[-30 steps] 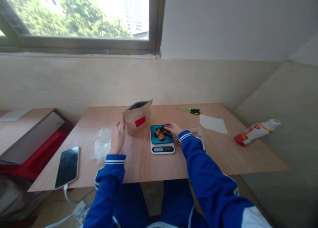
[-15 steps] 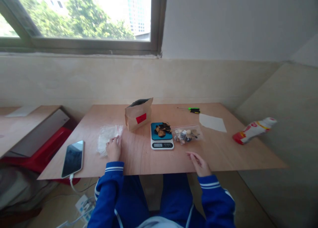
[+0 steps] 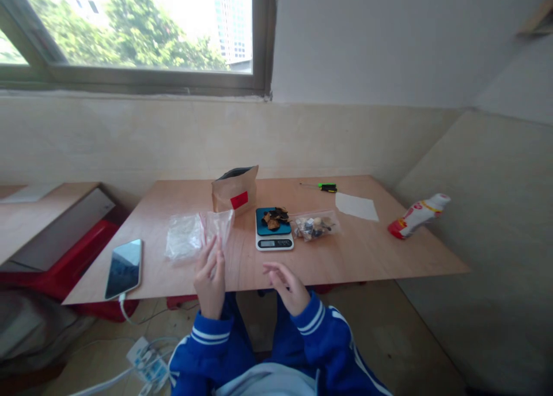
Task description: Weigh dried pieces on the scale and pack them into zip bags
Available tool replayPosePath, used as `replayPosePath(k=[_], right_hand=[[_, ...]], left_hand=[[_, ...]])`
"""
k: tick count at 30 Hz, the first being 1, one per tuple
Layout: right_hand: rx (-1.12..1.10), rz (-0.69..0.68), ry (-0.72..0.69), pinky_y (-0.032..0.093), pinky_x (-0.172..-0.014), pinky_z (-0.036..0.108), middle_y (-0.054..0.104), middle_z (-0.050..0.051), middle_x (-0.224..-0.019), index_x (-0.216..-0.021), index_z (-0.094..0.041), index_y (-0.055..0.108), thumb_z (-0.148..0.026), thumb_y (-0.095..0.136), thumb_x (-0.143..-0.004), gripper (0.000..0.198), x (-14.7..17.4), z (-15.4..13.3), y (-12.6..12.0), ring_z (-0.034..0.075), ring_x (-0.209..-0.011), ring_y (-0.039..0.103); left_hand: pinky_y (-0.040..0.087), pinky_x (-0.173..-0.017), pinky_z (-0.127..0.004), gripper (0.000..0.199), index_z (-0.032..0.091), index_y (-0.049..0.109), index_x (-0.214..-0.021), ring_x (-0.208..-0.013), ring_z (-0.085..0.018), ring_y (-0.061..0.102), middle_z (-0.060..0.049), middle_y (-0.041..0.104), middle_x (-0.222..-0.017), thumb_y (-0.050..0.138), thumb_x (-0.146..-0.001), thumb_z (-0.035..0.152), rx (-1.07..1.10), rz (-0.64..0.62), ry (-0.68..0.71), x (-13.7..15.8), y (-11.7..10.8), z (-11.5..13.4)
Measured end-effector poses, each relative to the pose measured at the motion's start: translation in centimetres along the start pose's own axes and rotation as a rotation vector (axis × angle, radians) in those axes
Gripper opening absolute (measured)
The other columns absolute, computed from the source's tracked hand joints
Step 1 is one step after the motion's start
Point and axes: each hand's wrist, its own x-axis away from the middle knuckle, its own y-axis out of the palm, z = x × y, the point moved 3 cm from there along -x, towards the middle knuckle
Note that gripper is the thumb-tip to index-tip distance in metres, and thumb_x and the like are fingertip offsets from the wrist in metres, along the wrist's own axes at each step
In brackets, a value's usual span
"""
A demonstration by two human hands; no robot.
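Observation:
My left hand (image 3: pixel 210 281) has its fingers closed on a clear plastic bag (image 3: pixel 222 226), which stands up from the fingertips. Left of it a pile of clear plastic bags (image 3: pixel 184 238) lies flat on the table. My right hand (image 3: pixel 288 286) hovers at the table's front edge, empty, its fingers loosely stretched toward the left. Beyond it sits a kitchen scale (image 3: pixel 275 244) with dark brown dried pieces (image 3: pixel 273 219) on its blue plate. A filled clear bag (image 3: pixel 315 227) of mixed dried pieces lies against the scale's right side.
A brown paper pouch (image 3: pixel 233 197) with a red label stands open behind the scale. Screwdrivers (image 3: pixel 328 187) and white paper (image 3: pixel 356 206) lie at the back right. A red-and-white bottle (image 3: pixel 418 216) stands at the right. A phone (image 3: pixel 124 269) with a cable lies front left.
My left hand has lifted one clear bag off the pile and brought it right, nearer me. My right hand has moved left toward it. The view has shifted slightly.

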Motion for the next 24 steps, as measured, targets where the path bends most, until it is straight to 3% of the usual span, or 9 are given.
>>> replayPosePath(k=[4, 9, 13, 17, 20, 22, 24], right_hand=[[-0.175, -0.057, -0.013, 0.05, -0.062, 0.029, 0.066, 0.008, -0.097, -0.117, -0.023, 0.052, -0.063, 0.041, -0.087, 0.051, -1.7, -2.5, 4.8, 0.017, -0.073, 0.063], [-0.293, -0.054, 0.014, 0.048, -0.055, 0.027, 0.06, 0.001, -0.073, -0.101, -0.024, 0.053, -0.067, 0.046, -0.083, 0.046, -2.1, -2.2, 5.8, 0.016, -0.063, 0.06], [-0.286, -0.036, 0.088, 0.043, -0.05, 0.025, 0.057, -0.001, -0.066, -0.085, -0.02, 0.055, -0.069, 0.051, -0.077, 0.05, -2.5, 0.4, 4.7, 0.011, -0.051, 0.054], [-0.308, 0.005, 0.262, 0.036, -0.044, 0.023, 0.052, -0.004, -0.054, -0.07, -0.02, 0.05, -0.068, 0.053, -0.074, 0.048, -2.7, 3.4, 4.1, 0.009, -0.044, 0.047], [-0.33, -0.184, 0.296, 0.036, -0.045, 0.022, 0.054, -0.003, -0.055, -0.068, -0.019, 0.051, -0.071, 0.053, -0.072, 0.052, -2.2, 4.3, 4.7, 0.009, -0.046, 0.048], [-0.339, -0.323, 0.247, 0.039, -0.048, 0.022, 0.061, 0.001, -0.066, -0.075, -0.018, 0.055, -0.076, 0.05, -0.072, 0.058, -2.0, 4.2, 4.7, 0.01, -0.053, 0.053], [-0.316, -0.348, 0.186, 0.045, -0.054, 0.024, 0.065, 0.005, -0.083, -0.086, -0.018, 0.058, -0.077, 0.044, -0.075, 0.062, -2.5, 4.3, 3.8, 0.012, -0.064, 0.058]], left_hand=[[0.041, -0.107, -0.041, 0.035, 0.027, 0.062, -0.122, -0.126, -0.023, 0.051, -0.006, 0.056, -0.136, 0.051, -0.09, 0.033, 0.15, -0.184, -0.003, 4.3, 0.9, 2.5], [0.039, -0.11, -0.042, 0.034, 0.029, 0.062, -0.122, -0.13, -0.024, 0.047, -0.004, 0.054, -0.137, 0.051, -0.09, 0.034, 0.273, -0.21, -0.111, 5.8, 1.2, 2.4], [0.035, -0.112, -0.039, 0.037, 0.026, 0.059, -0.126, -0.131, -0.022, 0.045, -0.003, 0.054, -0.137, 0.048, -0.092, 0.035, 0.369, -0.135, -0.218, 5.0, 1.2, 2.5], [0.037, -0.11, -0.034, 0.038, 0.022, 0.059, -0.125, -0.129, -0.021, 0.048, -0.004, 0.057, -0.134, 0.046, -0.093, 0.036, 0.292, 0.091, -0.268, 3.2, 0.4, 2.9], [0.038, -0.109, -0.034, 0.037, 0.019, 0.061, -0.123, -0.127, -0.021, 0.05, -0.005, 0.058, -0.132, 0.048, -0.092, 0.035, 0.218, 0.21, -0.221, 1.9, -0.4, 2.8], [0.041, -0.107, -0.036, 0.035, 0.019, 0.065, -0.118, -0.122, -0.022, 0.055, -0.006, 0.063, -0.126, 0.049, -0.091, 0.034, 0.169, 0.248, -0.165, 1.3, -0.9, 2.5], [0.046, -0.102, -0.037, 0.031, 0.02, 0.069, -0.111, -0.113, -0.022, 0.062, -0.005, 0.069, -0.115, 0.05, -0.09, 0.034, 0.096, 0.28, -0.14, 0.9, -1.4, 1.9]])
